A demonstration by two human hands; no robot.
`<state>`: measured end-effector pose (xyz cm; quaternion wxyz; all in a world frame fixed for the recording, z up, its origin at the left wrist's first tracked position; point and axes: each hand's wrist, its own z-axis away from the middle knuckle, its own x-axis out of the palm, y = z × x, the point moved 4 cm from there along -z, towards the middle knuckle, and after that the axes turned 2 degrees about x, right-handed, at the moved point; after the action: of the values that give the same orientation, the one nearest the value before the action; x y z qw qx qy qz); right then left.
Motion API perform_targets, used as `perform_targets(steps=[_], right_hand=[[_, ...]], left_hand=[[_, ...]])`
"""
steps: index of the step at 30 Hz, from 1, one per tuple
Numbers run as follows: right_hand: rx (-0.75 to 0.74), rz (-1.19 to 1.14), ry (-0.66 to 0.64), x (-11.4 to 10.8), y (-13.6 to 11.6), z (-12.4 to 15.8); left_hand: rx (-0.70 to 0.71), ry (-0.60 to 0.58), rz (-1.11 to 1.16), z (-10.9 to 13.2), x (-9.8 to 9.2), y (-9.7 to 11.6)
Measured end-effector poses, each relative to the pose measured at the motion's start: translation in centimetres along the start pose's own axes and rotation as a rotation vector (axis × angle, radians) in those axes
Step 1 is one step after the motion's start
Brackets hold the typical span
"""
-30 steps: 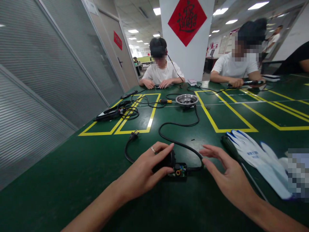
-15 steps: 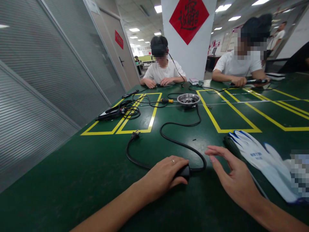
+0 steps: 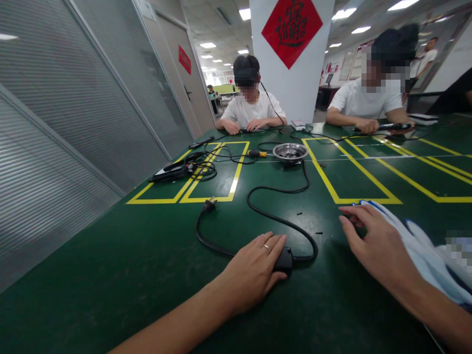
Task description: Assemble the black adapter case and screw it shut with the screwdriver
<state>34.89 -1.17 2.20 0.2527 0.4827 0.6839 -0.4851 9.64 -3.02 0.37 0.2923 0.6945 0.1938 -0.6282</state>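
My left hand lies over a small black box on a black power cord, fingers across its top and thumb along the near side. The box's left part is hidden under the palm. A two-pin plug ends the cord on the left. My right hand hovers at the right, fingers bent and thumb apart, with nothing visible in it. Behind it lie white-and-blue work gloves. Two small black screws, one farther screw and one nearer screw, lie between my hands.
A round metal dish holds small dark pieces. Beside it is a screwdriver with a yellow-and-black handle. Tangled black cables lie far left. Yellow tape marks the green table. Two people in white shirts sit across, handling dark objects.
My right hand has moved right, away from the box and over the gloves. A second screw now shows where its fingertips were. My left hand stays on the box, fingers flatter.
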Motion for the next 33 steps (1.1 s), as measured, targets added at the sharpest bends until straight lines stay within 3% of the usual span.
perform_targets(steps=[7, 10, 15, 20, 25, 28, 33], right_hand=[[0.125, 0.159, -0.137, 1.3, 4.5, -0.1], [0.192, 0.075, -0.151, 1.3, 5.0, -0.9], [0.356, -0.254, -0.101, -1.0, 3.7, -2.3], [0.528, -0.691, -0.002, -1.9, 3.1, -1.8], [0.545, -1.026, 0.068, -1.3, 3.8, -1.3], [0.5, -1.136, 0.215, -1.5, 4.2, -1.2], [0.424, -1.126, 0.47, -1.3, 4.3, -0.7]], left_hand=[[-0.064, 0.025, -0.128, -0.1, 0.2, -0.9], [-0.074, 0.075, -0.138, 0.1, -0.5, -1.4], [-0.022, 0.093, -0.063, 0.2, -0.9, -1.3], [-0.04, 0.031, -0.072, 0.0, 0.3, -1.4], [-0.026, 0.086, -0.052, 0.3, -0.3, -1.5], [0.015, 0.13, -0.03, 0.5, -1.0, -1.5], [0.093, 0.097, 0.02, 0.5, -1.0, -1.8]])
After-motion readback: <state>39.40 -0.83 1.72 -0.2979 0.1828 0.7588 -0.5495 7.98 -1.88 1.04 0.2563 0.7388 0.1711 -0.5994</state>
